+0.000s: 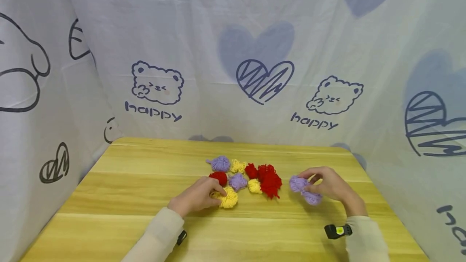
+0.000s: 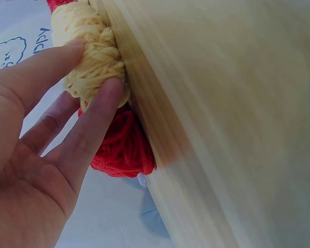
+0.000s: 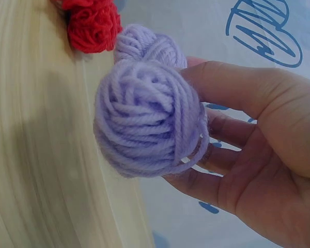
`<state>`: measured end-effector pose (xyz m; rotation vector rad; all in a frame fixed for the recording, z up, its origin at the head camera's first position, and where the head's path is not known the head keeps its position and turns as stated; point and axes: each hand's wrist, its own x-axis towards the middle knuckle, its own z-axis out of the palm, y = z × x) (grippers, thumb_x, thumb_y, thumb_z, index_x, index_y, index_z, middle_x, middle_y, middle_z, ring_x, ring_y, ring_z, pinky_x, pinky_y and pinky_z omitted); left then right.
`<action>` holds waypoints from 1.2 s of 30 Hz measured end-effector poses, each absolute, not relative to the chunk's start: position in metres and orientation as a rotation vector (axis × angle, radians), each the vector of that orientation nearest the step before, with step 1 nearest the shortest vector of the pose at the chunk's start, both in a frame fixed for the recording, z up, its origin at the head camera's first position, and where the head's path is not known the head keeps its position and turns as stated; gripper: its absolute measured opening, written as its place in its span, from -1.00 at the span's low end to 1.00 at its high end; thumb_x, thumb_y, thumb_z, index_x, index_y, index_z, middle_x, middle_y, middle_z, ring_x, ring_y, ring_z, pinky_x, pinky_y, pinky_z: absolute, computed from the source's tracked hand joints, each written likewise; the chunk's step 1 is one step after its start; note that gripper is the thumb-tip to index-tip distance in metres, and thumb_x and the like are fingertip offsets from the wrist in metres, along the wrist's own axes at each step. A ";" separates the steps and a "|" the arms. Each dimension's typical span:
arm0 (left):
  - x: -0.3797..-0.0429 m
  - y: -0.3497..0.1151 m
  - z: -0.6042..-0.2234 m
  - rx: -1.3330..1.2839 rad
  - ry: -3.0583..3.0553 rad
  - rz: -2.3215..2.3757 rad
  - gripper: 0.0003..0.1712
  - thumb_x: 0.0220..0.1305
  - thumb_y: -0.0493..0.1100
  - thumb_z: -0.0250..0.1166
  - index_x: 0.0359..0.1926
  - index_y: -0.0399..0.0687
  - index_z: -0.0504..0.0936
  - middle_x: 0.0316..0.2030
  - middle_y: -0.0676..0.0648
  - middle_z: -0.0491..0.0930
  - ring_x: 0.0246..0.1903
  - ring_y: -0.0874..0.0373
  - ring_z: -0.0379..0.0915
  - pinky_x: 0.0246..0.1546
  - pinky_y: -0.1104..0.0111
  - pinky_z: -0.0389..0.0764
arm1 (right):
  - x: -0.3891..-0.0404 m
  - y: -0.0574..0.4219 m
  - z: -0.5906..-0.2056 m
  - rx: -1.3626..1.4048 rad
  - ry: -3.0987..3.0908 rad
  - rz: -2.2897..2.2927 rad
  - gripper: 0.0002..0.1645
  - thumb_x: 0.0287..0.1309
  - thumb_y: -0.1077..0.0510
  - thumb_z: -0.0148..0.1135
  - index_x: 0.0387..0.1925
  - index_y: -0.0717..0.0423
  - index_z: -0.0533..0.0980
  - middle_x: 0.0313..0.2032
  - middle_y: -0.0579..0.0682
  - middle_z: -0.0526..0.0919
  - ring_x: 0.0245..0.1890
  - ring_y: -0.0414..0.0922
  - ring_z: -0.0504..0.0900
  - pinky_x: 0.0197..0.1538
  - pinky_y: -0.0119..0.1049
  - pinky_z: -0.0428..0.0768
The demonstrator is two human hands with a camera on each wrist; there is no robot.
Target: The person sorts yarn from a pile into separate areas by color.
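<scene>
My left hand pinches a yellow ball of yarn between thumb and fingers at the near side of a cluster. In the left wrist view the same yellow yarn is close to the wooden tabletop, with a red ball of yarn just behind it. To the right of the cluster, my right hand grips a purple bundle of yarn with two rounded lobes, held over the table. The right wrist view shows the larger lobe wound in thick strands, a loose loop by the fingers.
The cluster on the wooden table includes a large loose red yarn heap, a red ball, purple balls and small yellow balls. A printed white cloth hangs behind and along the sides.
</scene>
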<state>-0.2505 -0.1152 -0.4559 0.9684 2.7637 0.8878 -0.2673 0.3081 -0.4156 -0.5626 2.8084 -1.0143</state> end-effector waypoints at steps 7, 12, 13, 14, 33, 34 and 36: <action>-0.250 -0.115 -0.456 0.989 2.775 0.880 -0.77 0.22 -0.28 0.49 -0.07 -0.08 0.83 -0.14 -0.02 0.76 -0.10 0.10 0.65 -0.03 0.31 0.69 | -0.267 0.316 -0.413 -0.537 2.825 -0.994 -0.61 0.12 0.35 0.46 0.01 0.05 0.73 -0.03 0.09 0.77 -0.16 -0.06 0.65 -0.26 -0.40 0.69; -0.251 -0.115 -0.455 0.996 2.774 0.871 -0.76 0.22 -0.28 0.49 -0.07 -0.08 0.82 -0.14 -0.02 0.76 -0.10 0.09 0.65 -0.04 0.31 0.69 | -0.267 0.321 -0.411 -0.504 2.842 -0.970 -0.60 0.11 0.33 0.47 0.02 0.05 0.73 -0.05 0.10 0.76 -0.13 -0.04 0.67 -0.26 -0.39 0.69; -0.250 -0.115 -0.455 0.989 2.773 0.871 -0.76 0.22 -0.28 0.50 -0.07 -0.07 0.82 -0.14 -0.02 0.76 -0.10 0.09 0.65 -0.04 0.30 0.69 | -0.267 0.322 -0.411 -0.504 2.846 -0.966 -0.60 0.11 0.33 0.47 0.02 0.05 0.73 -0.06 0.10 0.76 -0.13 -0.04 0.67 -0.26 -0.39 0.69; -0.250 -0.115 -0.455 0.980 2.769 0.874 -0.76 0.22 -0.28 0.50 -0.07 -0.07 0.82 -0.13 -0.02 0.76 -0.10 0.09 0.65 -0.04 0.29 0.69 | -0.268 0.323 -0.410 -0.507 2.849 -0.963 -0.60 0.11 0.33 0.47 0.02 0.05 0.73 -0.06 0.10 0.76 -0.13 -0.04 0.67 -0.26 -0.39 0.69; -0.250 -0.115 -0.456 0.966 2.760 0.881 -0.76 0.23 -0.28 0.49 -0.06 -0.07 0.82 -0.10 -0.03 0.76 -0.06 0.07 0.66 0.00 0.27 0.71 | -0.273 0.334 -0.410 -0.478 2.890 -0.927 -0.61 0.12 0.36 0.43 0.02 0.12 0.71 -0.03 0.18 0.74 -0.12 -0.01 0.66 -0.24 -0.36 0.68; -0.250 -0.115 -0.456 0.969 2.762 0.879 -0.76 0.23 -0.28 0.49 -0.07 -0.07 0.82 -0.10 -0.03 0.76 -0.06 0.07 0.66 0.00 0.27 0.71 | -0.273 0.335 -0.411 -0.471 2.891 -0.927 -0.61 0.12 0.36 0.43 0.02 0.12 0.71 -0.04 0.18 0.74 -0.13 -0.01 0.67 -0.24 -0.36 0.68; -0.251 -0.114 -0.456 0.974 2.767 0.875 -0.76 0.22 -0.28 0.49 -0.07 -0.07 0.82 -0.11 -0.03 0.76 -0.07 0.07 0.66 0.00 0.28 0.71 | -0.273 0.336 -0.412 -0.471 2.892 -0.926 -0.61 0.12 0.36 0.44 0.02 0.13 0.71 -0.04 0.20 0.73 -0.13 -0.01 0.67 -0.24 -0.36 0.68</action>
